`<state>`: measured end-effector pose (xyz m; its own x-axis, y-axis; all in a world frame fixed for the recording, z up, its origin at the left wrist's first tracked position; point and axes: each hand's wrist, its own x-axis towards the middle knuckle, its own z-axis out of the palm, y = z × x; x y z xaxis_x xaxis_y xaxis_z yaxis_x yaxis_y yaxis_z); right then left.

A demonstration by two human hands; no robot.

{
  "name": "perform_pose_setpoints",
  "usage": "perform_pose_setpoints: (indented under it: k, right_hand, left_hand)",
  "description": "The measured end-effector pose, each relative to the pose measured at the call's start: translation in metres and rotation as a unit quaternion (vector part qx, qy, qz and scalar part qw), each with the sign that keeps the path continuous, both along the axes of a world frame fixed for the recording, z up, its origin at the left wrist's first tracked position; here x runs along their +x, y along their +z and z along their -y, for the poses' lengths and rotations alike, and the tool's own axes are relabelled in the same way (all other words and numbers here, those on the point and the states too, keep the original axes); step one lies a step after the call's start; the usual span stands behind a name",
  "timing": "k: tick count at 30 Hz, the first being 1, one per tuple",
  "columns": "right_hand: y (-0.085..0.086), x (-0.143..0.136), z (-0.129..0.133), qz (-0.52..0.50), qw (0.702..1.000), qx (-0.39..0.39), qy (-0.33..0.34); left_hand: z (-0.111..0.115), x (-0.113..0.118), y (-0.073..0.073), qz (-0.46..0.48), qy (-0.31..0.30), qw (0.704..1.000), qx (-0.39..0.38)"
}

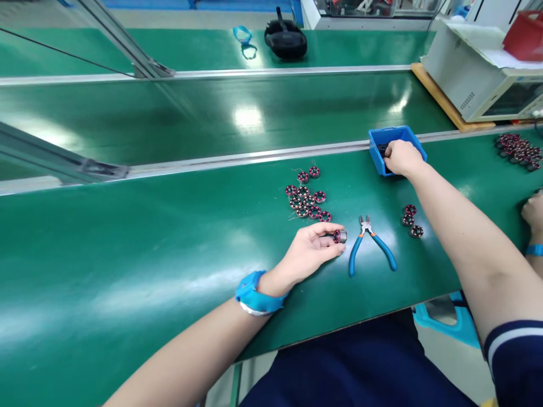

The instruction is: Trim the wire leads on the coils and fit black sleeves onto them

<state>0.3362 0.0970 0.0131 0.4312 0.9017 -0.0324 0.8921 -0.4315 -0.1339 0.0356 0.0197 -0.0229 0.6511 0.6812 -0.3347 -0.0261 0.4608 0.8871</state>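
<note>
My left hand [314,249], with a blue band at its wrist, pinches a small round wound coil [339,236] between thumb and fingers. Over at the blue bin [396,134], my right hand [402,157] reaches inside with its fingers curled down among small dark pieces; whatever the fingertips hold is hidden. Cutting pliers [365,229] with blue handles lie with jaws apart on the green bench, between the held coil and a short row of three coils [408,220]. Several red and black coils [308,200] with loose wire ends lie beyond my left hand.
A pile of coils [518,151] lies at the right, near another person's hand [533,210]. Behind are a grey box-shaped device [470,73] on a wooden board, a metal rail [254,155] and a black case [286,42]. A blue stool [449,325] stands below the bench edge.
</note>
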Motion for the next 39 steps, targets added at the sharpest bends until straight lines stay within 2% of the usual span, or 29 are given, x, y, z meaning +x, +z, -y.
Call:
perform_pose_setpoints:
  k: [5,13,17,19,22,23,24,26,27,29,33,39]
  right_hand:
    - [-0.002,0.001,-0.002,-0.001,1.000,0.005,0.002]
    - [-0.006,0.005,-0.001,-0.014,0.999,0.026,0.024]
    - [0.001,0.009,-0.004,-0.009,0.998,0.051,0.022]
    - [0.009,0.006,0.002,-0.009,0.995,0.093,0.018]
    - [0.017,-0.017,0.030,-0.108,0.968,0.224,0.045]
    - [0.017,-0.031,0.044,-0.167,0.946,0.267,0.071]
    - [0.015,-0.046,0.060,-0.221,0.923,0.288,0.125]
    - [0.007,-0.079,0.091,-0.282,0.887,0.270,0.247]
    - [0.001,-0.093,0.104,-0.302,0.873,0.252,0.288]
    - [-0.009,-0.113,0.124,-0.337,0.857,0.245,0.303]
    - [-0.018,-0.120,0.132,-0.374,0.846,0.234,0.299]
    - [-0.018,-0.116,0.130,-0.352,0.839,0.220,0.352]
  left_hand:
    - [0.004,0.004,-0.002,-0.039,0.037,0.996,0.076]
    - [0.007,0.002,0.001,-0.052,0.035,0.994,0.088]
    - [0.008,0.002,-0.003,-0.066,0.031,0.991,0.109]
    - [0.007,0.002,-0.006,-0.065,0.036,0.990,0.122]
    - [0.005,0.001,-0.011,-0.057,0.057,0.988,0.129]
    - [0.005,0.002,-0.012,-0.054,0.065,0.988,0.129]
    - [0.004,0.002,-0.012,-0.051,0.072,0.988,0.128]
    - [0.004,0.003,-0.012,-0.044,0.088,0.987,0.129]
    - [0.004,0.003,-0.011,-0.039,0.095,0.986,0.131]
    - [0.004,0.004,-0.010,-0.029,0.103,0.985,0.136]
    - [0.005,0.005,-0.009,-0.029,0.099,0.985,0.142]
    - [0.005,0.001,-0.010,-0.030,0.074,0.983,0.164]
